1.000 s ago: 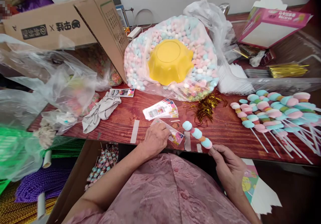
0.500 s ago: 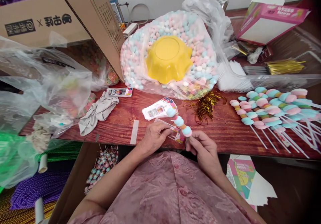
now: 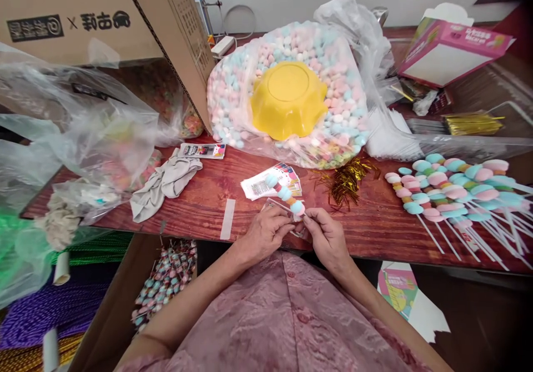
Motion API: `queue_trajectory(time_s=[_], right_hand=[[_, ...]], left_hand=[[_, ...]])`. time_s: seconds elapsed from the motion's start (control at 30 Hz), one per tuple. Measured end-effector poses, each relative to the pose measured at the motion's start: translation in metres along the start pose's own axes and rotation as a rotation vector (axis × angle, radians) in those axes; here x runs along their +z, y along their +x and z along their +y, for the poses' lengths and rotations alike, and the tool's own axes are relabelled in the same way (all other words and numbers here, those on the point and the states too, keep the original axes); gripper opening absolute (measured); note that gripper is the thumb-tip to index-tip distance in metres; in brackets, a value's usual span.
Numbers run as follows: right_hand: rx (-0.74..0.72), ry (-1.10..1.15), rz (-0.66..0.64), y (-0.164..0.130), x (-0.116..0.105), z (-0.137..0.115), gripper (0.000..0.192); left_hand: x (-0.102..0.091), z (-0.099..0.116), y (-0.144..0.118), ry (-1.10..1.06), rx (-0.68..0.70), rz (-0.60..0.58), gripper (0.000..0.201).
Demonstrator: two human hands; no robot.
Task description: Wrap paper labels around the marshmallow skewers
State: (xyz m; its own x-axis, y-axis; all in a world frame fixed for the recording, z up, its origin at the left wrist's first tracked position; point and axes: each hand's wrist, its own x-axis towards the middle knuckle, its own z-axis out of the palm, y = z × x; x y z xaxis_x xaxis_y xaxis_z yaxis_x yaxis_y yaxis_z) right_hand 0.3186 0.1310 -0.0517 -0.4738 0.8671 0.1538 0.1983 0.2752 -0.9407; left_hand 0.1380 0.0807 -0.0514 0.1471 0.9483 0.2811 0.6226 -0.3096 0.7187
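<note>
Between hands, candy skewer (image 3: 285, 194), tip up-left

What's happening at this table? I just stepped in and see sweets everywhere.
A person holds a marshmallow skewer by its stick in the right hand, while the left hand pinches a clear printed wrapper beside it. Finished skewers lie piled to the right, and a yellow bowl sits upside down on a big bag of marshmallows.

One head-worn camera is looking forward and down from above the person's chest, close over the table (image 3: 375, 227) edge. It is facing the far wall, taking in both hands near the bottom centre and the clutter beyond.
</note>
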Motion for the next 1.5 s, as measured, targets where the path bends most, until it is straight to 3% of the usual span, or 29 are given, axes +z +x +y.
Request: queue_trajectory(time_s=[0.1,0.2,0.4,0.63,0.73,0.87,1.0,1.1,1.33,1.5], right_hand=[[-0.204,-0.299,0.032,0.005,-0.004,0.004,0.015],[-0.291,-0.405,0.048,0.007,-0.008,0.005,0.013],[-0.184,-0.36,0.104,0.001,-0.011,0.003,0.011],[0.004,-0.095,0.254,-0.016,0.001,0.007,0.01],[0.068,-0.027,0.291,-0.015,0.004,0.009,0.013],[0.094,0.038,0.2,-0.01,-0.002,0.007,0.014],[0.017,-0.008,0.072,-0.008,-0.012,0.007,0.014],[-0.088,-0.123,0.05,-0.008,-0.015,0.009,0.014],[-0.11,-0.136,0.097,-0.012,-0.014,0.001,0.011],[-0.162,-0.137,0.261,-0.02,-0.045,-0.004,0.011]], left_hand=[[0.0,0.0,-0.004,0.092,0.039,-0.017,0.02],[-0.002,0.005,-0.007,0.149,0.032,-0.028,0.023],[0.0,0.015,-0.005,0.215,-0.067,-0.041,0.025],[0.01,0.014,-0.003,0.314,-0.033,0.004,0.022],[0.01,0.012,-0.004,0.243,-0.02,0.042,0.023],[0.008,0.01,-0.004,0.113,-0.038,0.095,0.02],[0.008,0.012,-0.003,0.109,-0.062,0.076,0.019],[0.01,0.014,-0.003,0.077,-0.096,0.087,0.02],[0.007,0.015,-0.006,-0.134,-0.131,0.213,0.017],[-0.002,0.014,-0.006,-0.213,-0.178,0.275,0.012]])
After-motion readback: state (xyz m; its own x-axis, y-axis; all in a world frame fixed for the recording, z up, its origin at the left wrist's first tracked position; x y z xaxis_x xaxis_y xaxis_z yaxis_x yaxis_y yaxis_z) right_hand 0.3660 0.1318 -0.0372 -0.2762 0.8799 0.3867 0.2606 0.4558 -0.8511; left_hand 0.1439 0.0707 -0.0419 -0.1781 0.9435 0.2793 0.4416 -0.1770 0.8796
